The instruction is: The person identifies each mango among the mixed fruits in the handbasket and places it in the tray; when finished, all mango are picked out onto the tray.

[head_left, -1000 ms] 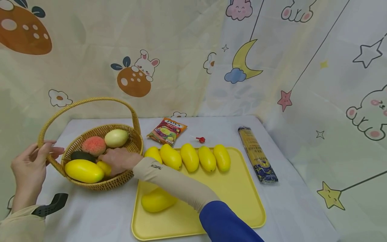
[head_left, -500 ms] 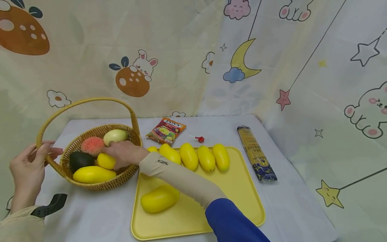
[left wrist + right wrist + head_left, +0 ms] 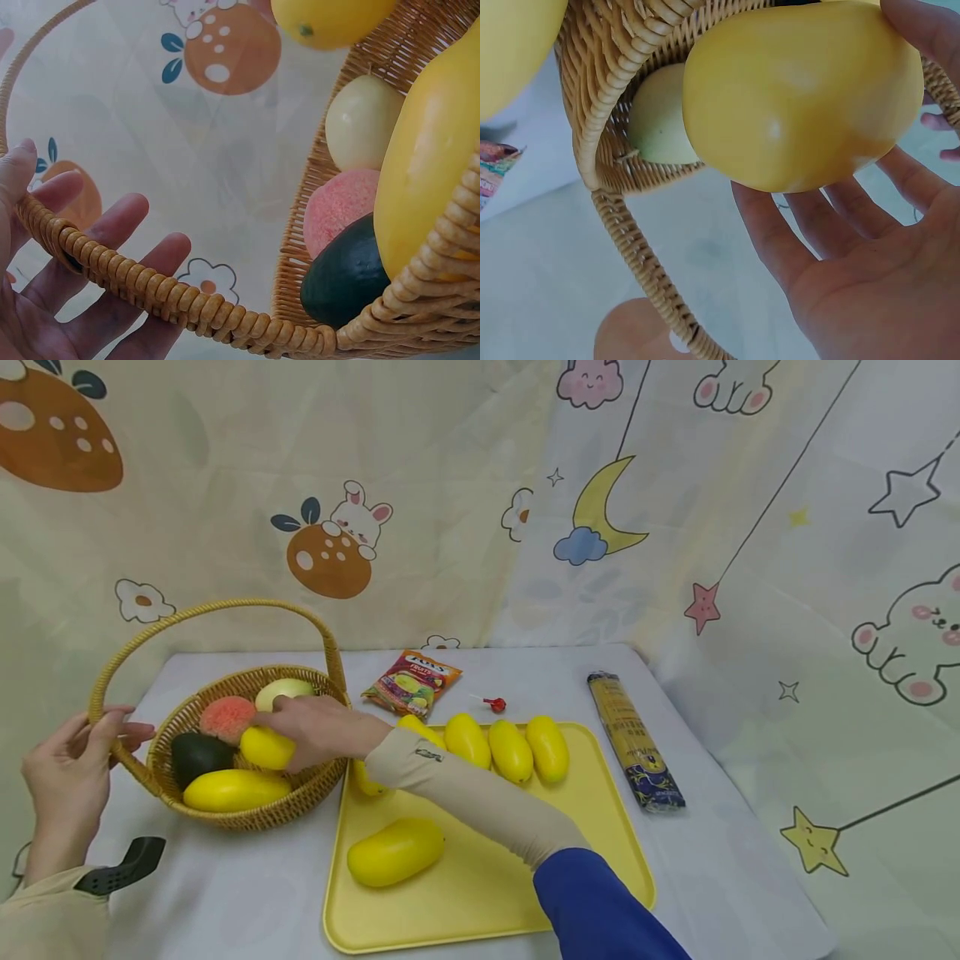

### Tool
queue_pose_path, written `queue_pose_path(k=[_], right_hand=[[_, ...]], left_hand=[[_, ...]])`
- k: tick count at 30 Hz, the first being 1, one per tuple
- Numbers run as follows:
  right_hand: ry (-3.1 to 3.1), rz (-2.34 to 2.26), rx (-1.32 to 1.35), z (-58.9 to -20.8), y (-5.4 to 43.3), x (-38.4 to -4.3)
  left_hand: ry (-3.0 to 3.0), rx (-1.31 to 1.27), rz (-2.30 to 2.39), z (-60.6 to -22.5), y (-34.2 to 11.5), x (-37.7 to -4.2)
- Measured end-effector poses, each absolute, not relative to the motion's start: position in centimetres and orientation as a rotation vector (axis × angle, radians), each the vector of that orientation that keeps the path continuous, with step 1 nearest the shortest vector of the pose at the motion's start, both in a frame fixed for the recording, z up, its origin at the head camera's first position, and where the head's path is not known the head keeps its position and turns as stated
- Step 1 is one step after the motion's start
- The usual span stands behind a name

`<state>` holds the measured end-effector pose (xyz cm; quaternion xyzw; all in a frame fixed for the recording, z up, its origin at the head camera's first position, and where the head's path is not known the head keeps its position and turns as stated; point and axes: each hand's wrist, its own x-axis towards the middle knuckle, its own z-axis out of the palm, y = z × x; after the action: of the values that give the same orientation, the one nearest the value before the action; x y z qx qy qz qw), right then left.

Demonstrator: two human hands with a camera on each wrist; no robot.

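My right hand (image 3: 321, 728) holds a yellow mango (image 3: 265, 749) over the wicker basket (image 3: 277, 817). In the right wrist view the thumb and fingers lie around the mango (image 3: 802, 97). My left hand (image 3: 71, 781) holds the basket's arched handle (image 3: 120, 672) near its lower left end; in the left wrist view the handle (image 3: 135, 281) passes between thumb and fingers. Inside the basket lie another yellow mango (image 3: 236, 790), a dark green fruit (image 3: 198, 759), a fuzzy pink peach (image 3: 225, 719) and a pale green fruit (image 3: 281, 692), partly hidden behind the right hand.
A yellow tray (image 3: 525, 843) stands right of the basket. Several mangoes line its far edge, and one mango (image 3: 395, 852) lies near its front left. Behind are a candy bag (image 3: 412, 683) and a red lollipop (image 3: 496, 704). A noodle packet (image 3: 636, 742) lies at right.
My right hand has come up and to the right from deep in the basket, bringing the mango. The other yellow mango in the basket has shifted right. My left hand stays at the handle.
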<state>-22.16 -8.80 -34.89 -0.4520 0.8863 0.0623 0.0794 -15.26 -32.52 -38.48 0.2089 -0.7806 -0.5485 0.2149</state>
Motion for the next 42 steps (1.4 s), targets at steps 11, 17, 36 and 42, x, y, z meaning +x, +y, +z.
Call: queue_pose_path(k=[11,17,36,42], right_hand=[[2.656,0.075,-1.505,-34.6,-4.2,-20.4],[2.672,0.051,-1.517,-34.9,-2.1,-19.7],[2.694,-0.033,-1.384,-36.9,4.5,-17.9],[2.708,-0.079,-1.308,-37.5,7.0,-17.4]], left_hand=[[-2.154,0.490,-1.529,-38.8,-32.8,-15.4],[-2.150,0.530,-1.536,-38.7,-32.7,-15.3],[-2.156,0.521,-1.521,-38.6,-32.6,-15.3],[-2.166,0.536,-1.520,-38.6,-32.7,-15.3]])
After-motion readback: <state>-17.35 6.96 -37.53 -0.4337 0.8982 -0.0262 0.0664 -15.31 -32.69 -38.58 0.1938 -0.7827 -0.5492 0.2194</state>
